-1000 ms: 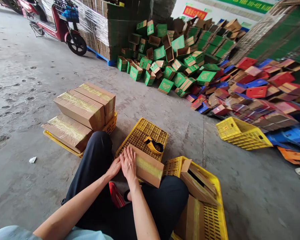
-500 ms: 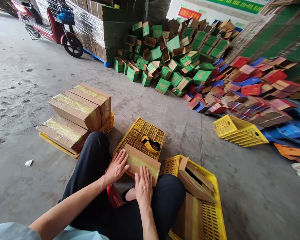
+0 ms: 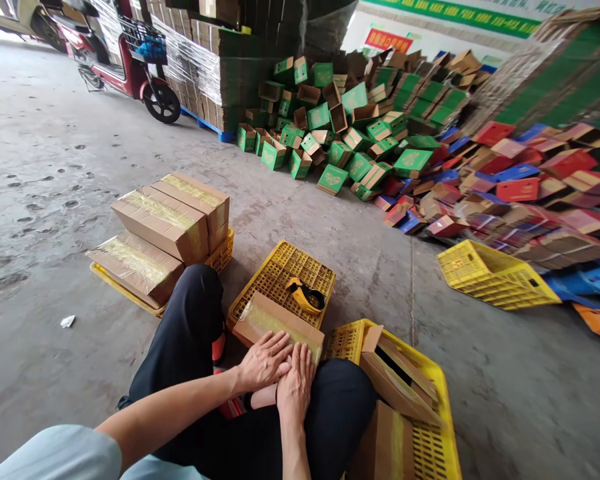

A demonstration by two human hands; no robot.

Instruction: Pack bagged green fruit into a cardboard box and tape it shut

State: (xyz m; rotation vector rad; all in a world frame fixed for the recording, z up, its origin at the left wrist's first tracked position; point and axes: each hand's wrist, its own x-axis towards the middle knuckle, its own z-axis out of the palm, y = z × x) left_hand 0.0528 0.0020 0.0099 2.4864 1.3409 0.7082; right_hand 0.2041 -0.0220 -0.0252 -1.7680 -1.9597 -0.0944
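A brown cardboard box [image 3: 260, 317] with yellowish tape along its top rests on an upturned yellow crate [image 3: 275, 270] between my knees. Flat on the taped top lies my left hand [image 3: 266, 360], fingers stretched out towards the right. Beside it, touching it, my right hand [image 3: 296, 381] presses on the same box near its right end, fingers extended forward. Neither hand grips anything. Behind the box, a yellow and black tape dispenser [image 3: 306, 295] lies on the crate's grid.
Taped boxes [image 3: 163, 217] are stacked in a yellow crate on the left. At my right a yellow crate [image 3: 447, 407] holds cardboard boxes. Green boxes [image 3: 333, 179] and red and blue boxes [image 3: 517, 190] lie heaped behind. A red scooter [image 3: 125, 67] stands far left.
My left hand has slid right along the box's top, from its left end to beside my right hand. The right hand stays near the right end. The view has shifted slightly.
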